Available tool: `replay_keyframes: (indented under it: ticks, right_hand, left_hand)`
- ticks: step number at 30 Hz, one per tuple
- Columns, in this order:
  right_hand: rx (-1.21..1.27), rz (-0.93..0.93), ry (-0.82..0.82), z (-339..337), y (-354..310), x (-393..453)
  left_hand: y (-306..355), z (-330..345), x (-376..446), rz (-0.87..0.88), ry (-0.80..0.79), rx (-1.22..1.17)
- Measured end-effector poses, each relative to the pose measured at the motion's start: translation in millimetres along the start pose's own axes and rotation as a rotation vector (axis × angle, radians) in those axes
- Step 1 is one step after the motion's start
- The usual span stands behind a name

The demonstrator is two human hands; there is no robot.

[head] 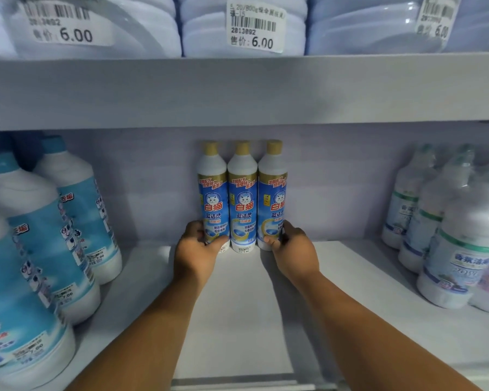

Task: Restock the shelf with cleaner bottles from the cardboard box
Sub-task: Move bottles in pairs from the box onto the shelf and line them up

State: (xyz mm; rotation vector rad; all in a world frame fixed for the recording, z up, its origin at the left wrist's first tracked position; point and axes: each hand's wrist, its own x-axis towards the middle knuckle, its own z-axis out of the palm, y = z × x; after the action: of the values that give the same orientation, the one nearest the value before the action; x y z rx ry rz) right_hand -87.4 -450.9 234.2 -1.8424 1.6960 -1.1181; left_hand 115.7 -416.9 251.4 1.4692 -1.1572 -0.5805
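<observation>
Centre frame: three upright bottles (242,197) stand touching at the back of the shelf (350,277). Left hand (196,246) grips the leftmost bottle's base; right hand (292,249) grips the rightmost's. Middle bottle sits between.

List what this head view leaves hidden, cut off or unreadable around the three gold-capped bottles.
- Cardboard box: not in the head view at all.
- Lower label of the left bottle: covered by the left hand.
- Base of the right bottle: partly behind the right hand.
- Price sticker on the middle bottle: too small to read.
- Bottles at the right: blurred, cut by the frame edge.
</observation>
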Motion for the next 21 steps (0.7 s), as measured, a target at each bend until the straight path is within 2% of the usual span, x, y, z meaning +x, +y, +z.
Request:
replay_keyframes:
  ticks: [10,21]
  right_hand:
    - [0.032,-0.004,0.056,0.3,2.6,-1.5]
    - [0.014,0.025,0.151,-4.8,-8.3,-13.2]
  left_hand:
    - [-10.8,2.2,0.8,-0.008,-0.036,-0.132]
    - [-3.7,-4.4,0.4,-0.033,-0.098,-0.056]
